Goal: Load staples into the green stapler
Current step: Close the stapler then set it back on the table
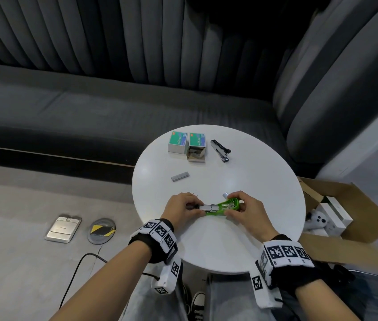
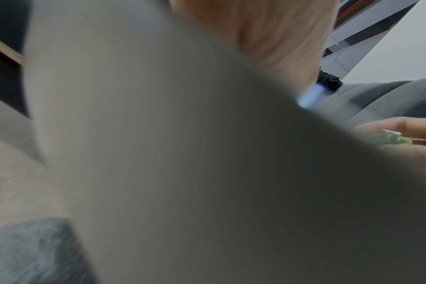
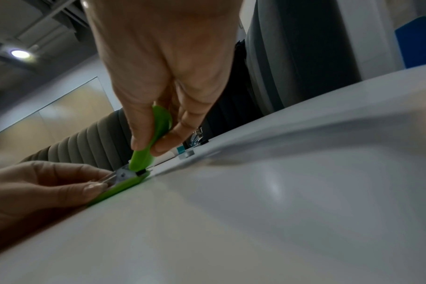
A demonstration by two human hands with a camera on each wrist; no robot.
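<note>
Small green plastic stapler (image 1: 222, 208) lies opened on the round white table (image 1: 264, 181), lower centre of the head view, lid swung back to expose the metal staple channel. Right hand (image 1: 244, 208) pinches the raised green lid, likely to keep it open; left hand (image 1: 184, 205) pinches the metal front end, steadying it for loading. Grey staple strip (image 1: 180, 176) waits loose, upper left of the stapler. Two green staple boxes (image 1: 187, 144) and a black-and-chrome stapler (image 1: 220, 150) sit further up.

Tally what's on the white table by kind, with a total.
Staplers: 2, green stapler held open by left hand and right hand, black stapler
Staple boxes: 2, closed box, open box
Loose staple strips: 1, staple strip
Total: 5
</note>
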